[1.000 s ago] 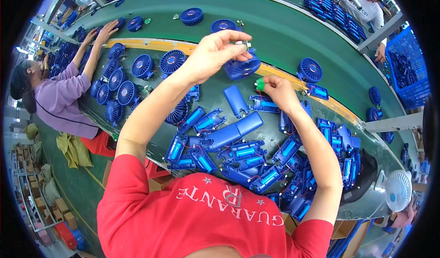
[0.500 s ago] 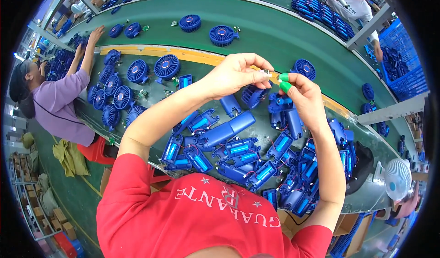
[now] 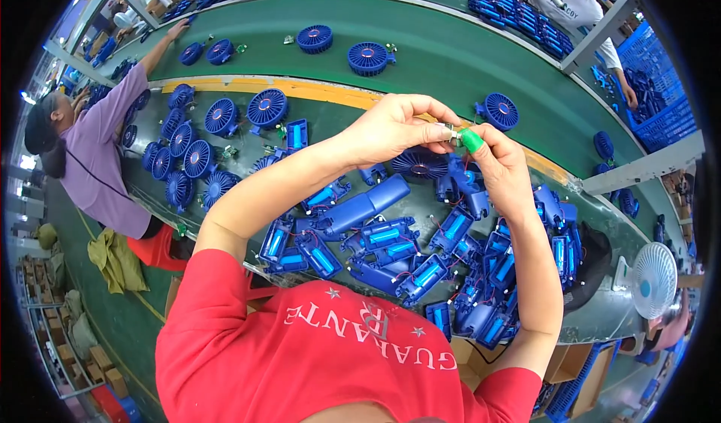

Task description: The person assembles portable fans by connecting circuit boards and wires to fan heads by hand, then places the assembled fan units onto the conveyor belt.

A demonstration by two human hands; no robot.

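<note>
My left hand (image 3: 398, 131) pinches a small circuit board (image 3: 453, 136) between thumb and fingertips above the bench. Close against it, my right hand (image 3: 502, 164), with green covers on its fingertips, is closed in a pinch at the board's edge; what it grips is too small to make out. Below my hands lies a blue round fan head (image 3: 419, 164), partly covered by them. Blue handle shells (image 3: 360, 206) spread over the bench toward me, several open with light-blue battery cells (image 3: 384, 235) and thin red wires showing.
More fan heads (image 3: 267, 107) sit at the bench's left. Beyond a yellow edge strip runs a green conveyor belt (image 3: 263, 40) carrying fan heads and small boards. A co-worker in purple (image 3: 105, 149) reaches over it at left. A white fan (image 3: 653, 280) stands at right.
My hands have come together, so the right fingertips now meet the board. The fan head beneath them lies differently. At left, the co-worker's arm stretches farther over the belt.
</note>
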